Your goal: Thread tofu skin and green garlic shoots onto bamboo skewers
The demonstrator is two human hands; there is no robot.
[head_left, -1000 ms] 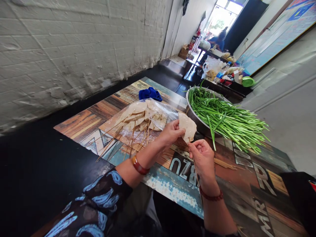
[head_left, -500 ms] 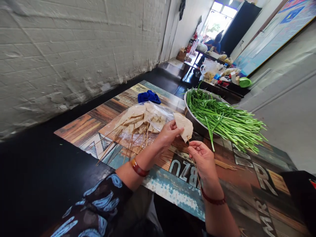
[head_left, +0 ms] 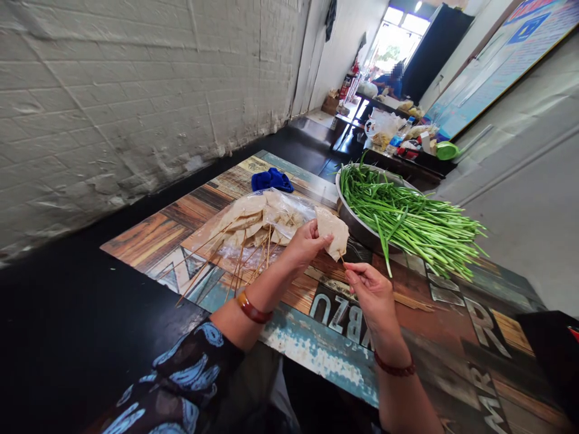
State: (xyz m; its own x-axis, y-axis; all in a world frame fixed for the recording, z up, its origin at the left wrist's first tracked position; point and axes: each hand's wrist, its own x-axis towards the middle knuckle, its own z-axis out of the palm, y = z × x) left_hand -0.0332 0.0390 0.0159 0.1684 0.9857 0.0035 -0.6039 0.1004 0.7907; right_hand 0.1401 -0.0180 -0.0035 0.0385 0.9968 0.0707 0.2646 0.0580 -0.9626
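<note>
A pale, thin sheet that looks like tofu skin (head_left: 333, 231) is pinched along its left edge by my left hand (head_left: 308, 243). My right hand (head_left: 371, 292) grips a thin bamboo skewer (head_left: 342, 260) whose upper end enters the sheet's lower corner. Both hands are over the table, close together. Left of them lies a heap of similar pale sheets (head_left: 244, 212), several with skewers (head_left: 236, 265) sticking out toward me. Clear plastic wrapping (head_left: 296, 208) partly covers and underlies that heap.
A metal basin (head_left: 346, 214) heaped with long green chives (head_left: 407, 211) stands right of the hands, stalks overhanging its rim. A blue cloth (head_left: 272, 180) lies behind the pile on the patterned table (head_left: 149, 232). Farther back, a person (head_left: 392, 83) is beside another cluttered table.
My right hand has shifted slightly down the skewer's line, and the sheet has tilted a little left. Both hands keep their grip; the camera view has moved slightly.
</note>
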